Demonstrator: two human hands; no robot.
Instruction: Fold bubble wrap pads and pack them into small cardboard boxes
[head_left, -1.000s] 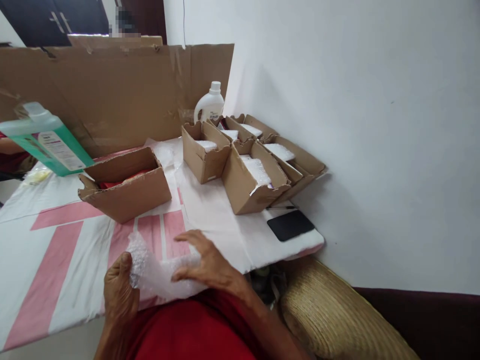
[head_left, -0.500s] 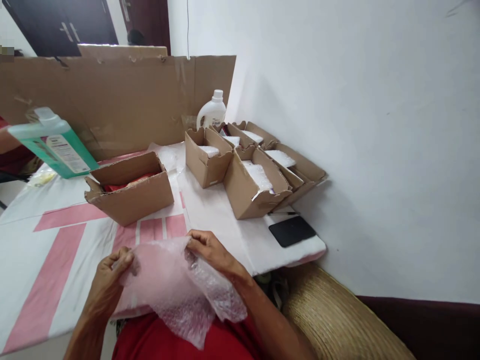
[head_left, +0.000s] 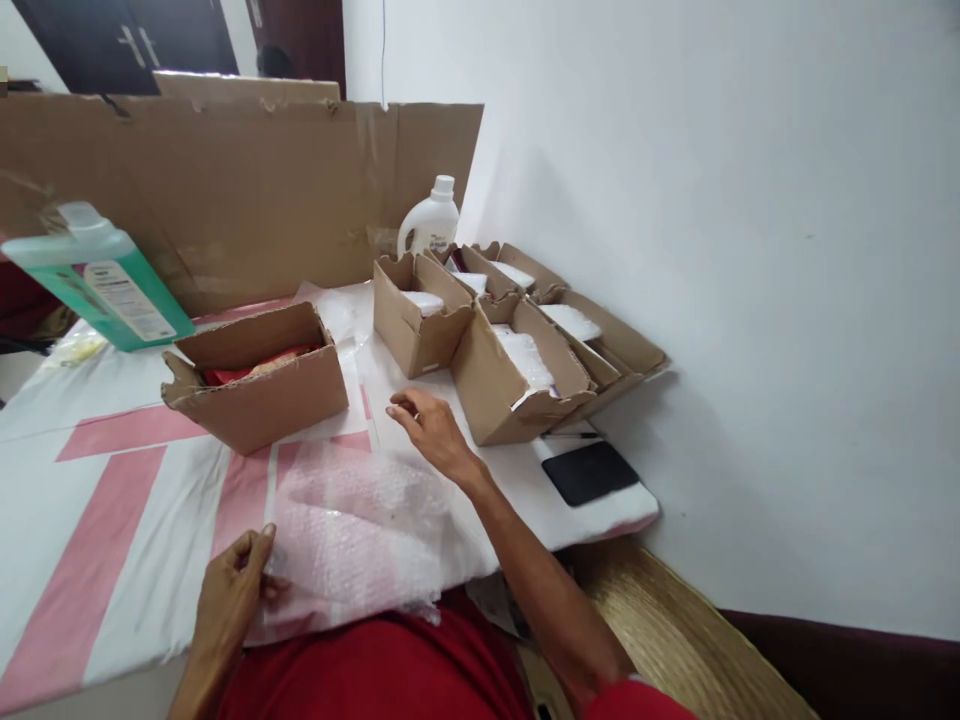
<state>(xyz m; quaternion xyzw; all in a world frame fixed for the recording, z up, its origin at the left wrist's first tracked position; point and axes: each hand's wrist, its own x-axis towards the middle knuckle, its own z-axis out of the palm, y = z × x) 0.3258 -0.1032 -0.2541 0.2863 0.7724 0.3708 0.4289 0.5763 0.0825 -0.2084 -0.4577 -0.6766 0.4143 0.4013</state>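
A sheet of bubble wrap (head_left: 360,535) lies spread flat on the white and pink table cover (head_left: 112,500) right in front of me. My left hand (head_left: 232,590) pinches its near left edge with curled fingers. My right hand (head_left: 429,428) hovers over the table past the sheet's far right corner, fingers loosely bent and holding nothing, close to an open cardboard box (head_left: 517,385) with white wrapped contents. A wider open cardboard box (head_left: 259,385) with something red inside stands to the left.
Several more small open cardboard boxes (head_left: 416,315) cluster by the white wall. A white bottle (head_left: 429,220) stands behind them, a green bottle (head_left: 101,285) at the left. A tall cardboard sheet (head_left: 225,190) backs the table. A black flat object (head_left: 590,472) lies near the table's right edge.
The bubble wrap, held up crumpled between both hands, now lies flat on the table. My right hand let go and moved forward toward the boxes. The left hand stays on the sheet's edge.
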